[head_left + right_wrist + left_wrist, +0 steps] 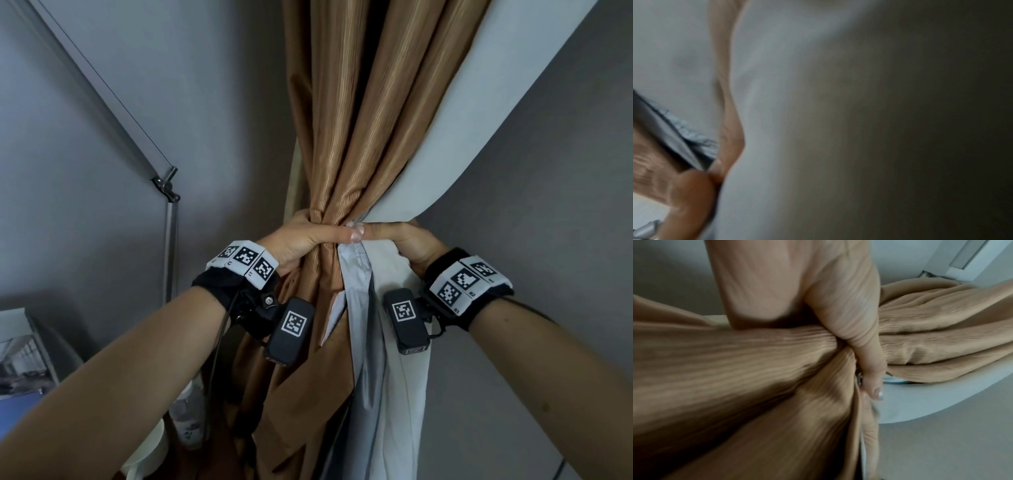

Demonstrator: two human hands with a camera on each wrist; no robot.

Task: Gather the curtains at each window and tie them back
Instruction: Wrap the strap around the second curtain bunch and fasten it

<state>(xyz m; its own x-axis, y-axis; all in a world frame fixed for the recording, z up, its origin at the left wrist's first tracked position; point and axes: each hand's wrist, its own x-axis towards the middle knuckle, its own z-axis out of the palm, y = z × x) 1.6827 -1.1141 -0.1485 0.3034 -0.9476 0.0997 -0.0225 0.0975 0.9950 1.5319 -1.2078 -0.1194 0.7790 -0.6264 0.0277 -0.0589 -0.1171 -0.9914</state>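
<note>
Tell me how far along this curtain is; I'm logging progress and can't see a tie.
Done: the brown curtain and its grey lining are bunched into one narrow waist. In hand: the left hand and right hand both grip that waist, thumbs meeting in front. Left: no tie-back shows in any view, so tying remains, and other windows can't be judged.

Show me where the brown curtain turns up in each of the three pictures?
Head: brown curtain hangs at centre, pinched at mid-height by the left hand.
Left wrist: it fills the left and middle.
Right wrist: blurred; only a brownish patch at the lower left, perhaps it.
Shared landmark: the pale grey lining.
</note>
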